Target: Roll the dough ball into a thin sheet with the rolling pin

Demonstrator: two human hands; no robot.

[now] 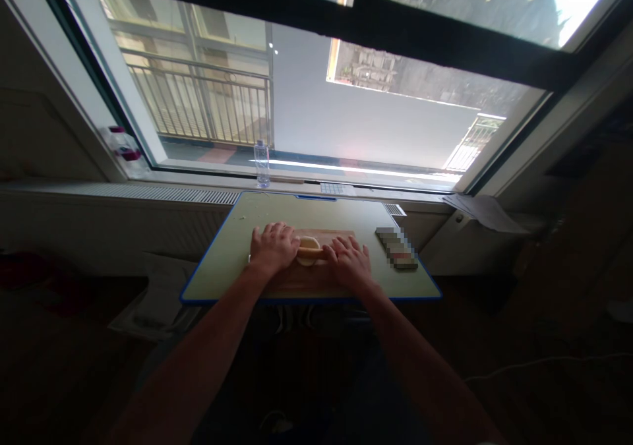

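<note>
A rolling pin [310, 253] lies crosswise over a flat round of pale dough [310, 242]. My left hand [273, 247] presses down over the pin's left end, and my right hand [349, 259] covers its right end. Both palms hide the pin's ends, so only its middle shows. Dough sticks out on the far side of the pin and a little on the near side. Underneath is a wooden board [306, 279], partly covered by my hands.
The board rests on a small blue-edged table [220, 267]. A pixelated, blurred object [397, 248] lies at its right. Beyond, a clear bottle [262, 163] stands on the windowsill, with another bottle [124, 144] at the left. Papers [487, 213] lie at the right.
</note>
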